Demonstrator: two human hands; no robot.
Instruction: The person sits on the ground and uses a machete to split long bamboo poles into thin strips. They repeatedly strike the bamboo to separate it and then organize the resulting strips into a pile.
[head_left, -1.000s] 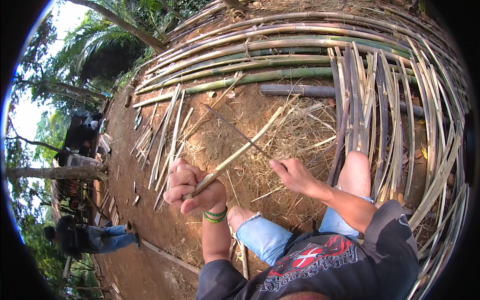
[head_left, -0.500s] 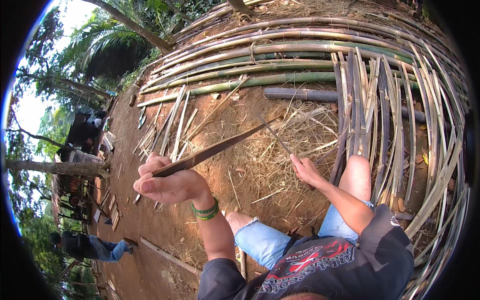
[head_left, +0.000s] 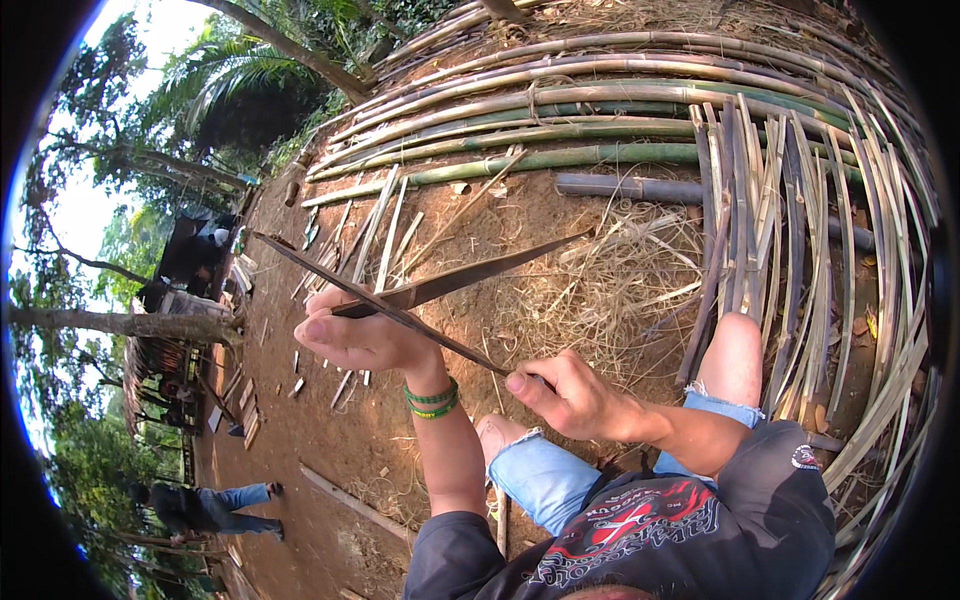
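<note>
My left hand (head_left: 360, 330), with a green beaded band at its wrist, is closed around one end of a split bamboo strip (head_left: 490, 271). The strip slants up and to the right from the fist, its tip over a heap of shavings (head_left: 620, 290). Gripped in my right hand (head_left: 575, 398) is a long, narrow-bladed knife (head_left: 450, 346). Its blade points up and left and crosses in front of the strip close to my left hand; whether the two touch, I cannot tell. My right fingers cover most of the handle.
Long bamboo poles (head_left: 600, 155) lie in rows across the far side. Many split bamboo strips (head_left: 780, 230) rest over a dark pole on the right. Loose offcuts (head_left: 385, 240) lie on the dirt ahead. At the lower left a person (head_left: 205, 508) is walking, near trees and a shelter.
My right hand has come left and nearer to me, swinging the knife across the strip. The strip stays in my left hand. The person at the lower left has taken a step.
</note>
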